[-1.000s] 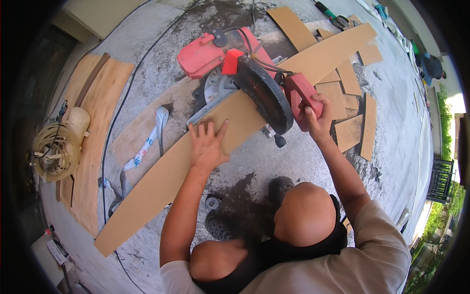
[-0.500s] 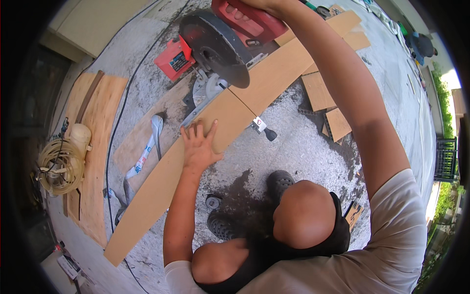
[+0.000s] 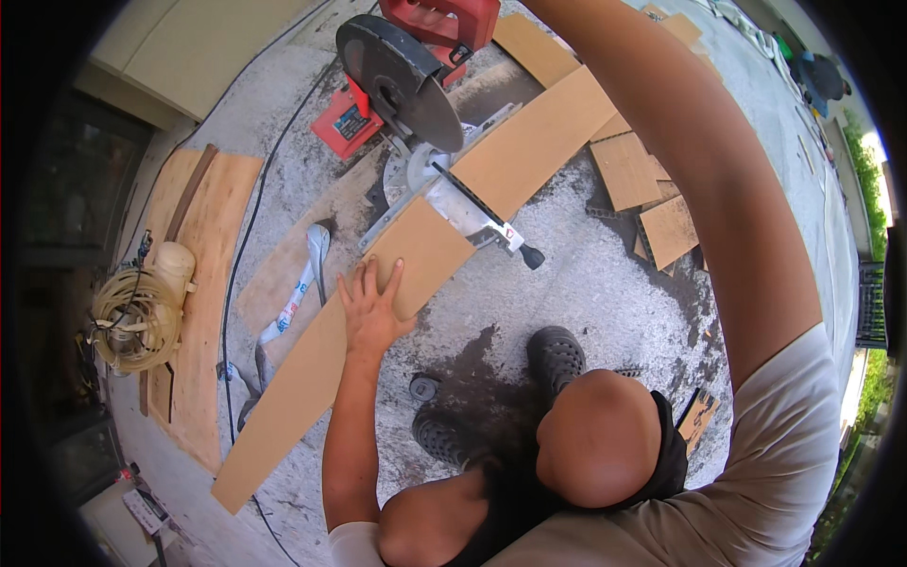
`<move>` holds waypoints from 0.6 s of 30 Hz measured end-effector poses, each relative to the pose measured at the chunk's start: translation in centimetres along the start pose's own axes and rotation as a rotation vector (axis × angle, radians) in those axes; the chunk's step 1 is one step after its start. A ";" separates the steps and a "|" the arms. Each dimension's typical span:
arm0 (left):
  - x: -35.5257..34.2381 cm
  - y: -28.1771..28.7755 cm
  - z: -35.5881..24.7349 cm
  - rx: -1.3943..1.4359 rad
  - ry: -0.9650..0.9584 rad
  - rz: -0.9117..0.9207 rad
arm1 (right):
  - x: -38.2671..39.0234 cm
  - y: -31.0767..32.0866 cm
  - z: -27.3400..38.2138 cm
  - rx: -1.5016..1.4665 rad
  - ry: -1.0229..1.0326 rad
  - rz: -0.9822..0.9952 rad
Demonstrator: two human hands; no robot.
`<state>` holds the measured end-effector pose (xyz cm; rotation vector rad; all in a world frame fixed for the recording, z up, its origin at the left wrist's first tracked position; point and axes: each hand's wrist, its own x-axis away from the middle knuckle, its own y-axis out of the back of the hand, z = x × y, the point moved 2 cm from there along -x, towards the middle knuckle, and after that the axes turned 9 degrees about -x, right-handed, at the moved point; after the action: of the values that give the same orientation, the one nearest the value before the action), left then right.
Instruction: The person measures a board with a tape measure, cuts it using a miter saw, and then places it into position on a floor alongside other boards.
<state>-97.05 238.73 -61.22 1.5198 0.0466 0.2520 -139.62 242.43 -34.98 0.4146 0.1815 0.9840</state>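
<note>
My left hand [image 3: 371,307] lies spread on a long tan plank [image 3: 293,397], its fingers apart, near the plank's cut end. The plank rests on the miter saw's metal base [image 3: 453,203]. Across a gap at the slot lies a separate tan board piece [image 3: 539,132]. Above them the round saw blade [image 3: 430,113] is raised under its dark guard [image 3: 373,52]. The red saw handle [image 3: 444,24] reaches the upper edge. My right forearm stretches up past it, and the right hand is out of the picture.
Cut board pieces [image 3: 628,170] lie on the floor at right. On the left, a coil of clear hose [image 3: 132,321] sits on a plywood sheet [image 3: 222,208]; a black cord [image 3: 231,293] runs alongside. A person [image 3: 820,80] is at the far right.
The two boards have come apart at the cut, opening a gap over the saw slot. My left hand stays on the plank. My right hand has moved out of view.
</note>
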 end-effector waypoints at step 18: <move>2.5 -0.4 -1.2 0.059 -0.030 0.023 | 27.9 -2.1 -40.0 -1.076 -0.699 -0.725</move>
<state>-94.75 240.40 -61.32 1.5835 0.0134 0.2482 -136.08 275.06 -71.15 -0.3164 -0.7699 0.0888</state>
